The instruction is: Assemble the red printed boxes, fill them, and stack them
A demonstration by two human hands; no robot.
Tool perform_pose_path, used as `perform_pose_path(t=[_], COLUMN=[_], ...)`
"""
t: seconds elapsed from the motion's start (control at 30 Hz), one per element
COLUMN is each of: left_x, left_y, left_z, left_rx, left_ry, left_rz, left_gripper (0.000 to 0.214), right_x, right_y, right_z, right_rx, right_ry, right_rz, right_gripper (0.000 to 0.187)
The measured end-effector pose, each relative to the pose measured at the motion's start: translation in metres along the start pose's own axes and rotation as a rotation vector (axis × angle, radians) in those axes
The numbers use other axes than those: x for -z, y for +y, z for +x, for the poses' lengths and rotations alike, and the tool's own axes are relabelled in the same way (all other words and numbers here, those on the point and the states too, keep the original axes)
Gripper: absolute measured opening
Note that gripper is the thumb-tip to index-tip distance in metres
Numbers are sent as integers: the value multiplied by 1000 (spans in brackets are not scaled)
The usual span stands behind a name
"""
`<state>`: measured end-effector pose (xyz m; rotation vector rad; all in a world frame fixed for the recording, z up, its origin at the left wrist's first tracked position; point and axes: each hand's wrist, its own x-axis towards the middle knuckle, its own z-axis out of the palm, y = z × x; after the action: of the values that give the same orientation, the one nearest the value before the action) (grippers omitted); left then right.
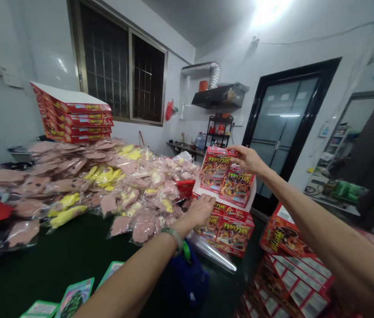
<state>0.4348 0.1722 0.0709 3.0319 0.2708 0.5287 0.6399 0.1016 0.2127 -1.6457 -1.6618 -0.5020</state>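
My right hand reaches out with its fingers over the top edge of a red printed toy box, which stands beside a second red box on a white card panel. My left hand lies lower, its fingers against that panel's near edge, just above more red boxes. A grey-green band circles my left wrist. Bagged pink and yellow plush items are heaped on the dark green table, left of my left hand.
Red flat cartons stack high at the left. Printed red boxes fill the lower right. A blue bag, clear plastic film and green cards lie near the table edge. A dark glass door stands behind.
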Motion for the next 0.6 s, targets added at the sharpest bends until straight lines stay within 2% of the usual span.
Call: perform_pose_path(t=[0.17,0.23,0.3,0.47,0.6], left_x=[-5,-6,-7,-10,-5], left_y=[-4,0,6,12,11], left_z=[-11,-12,-12,-20,-21], left_rx=[-7,-13,-20,-21,-64], left_ry=[4,3,0,13,21], left_rz=[45,50,50,46,36], left_gripper=[40,36,32,34,44], right_x=[15,10,-6,-51,-60], right_y=[7,8,8,-1,-8], right_z=[16,18,11,-26,-43], right_rx=[-22,-44,-64,-126,-154], right_ry=[-165,-213,-232,-113,-13], right_rz=[-108,-182,-273,-503,-560], right_gripper=[44,42,38,32,41])
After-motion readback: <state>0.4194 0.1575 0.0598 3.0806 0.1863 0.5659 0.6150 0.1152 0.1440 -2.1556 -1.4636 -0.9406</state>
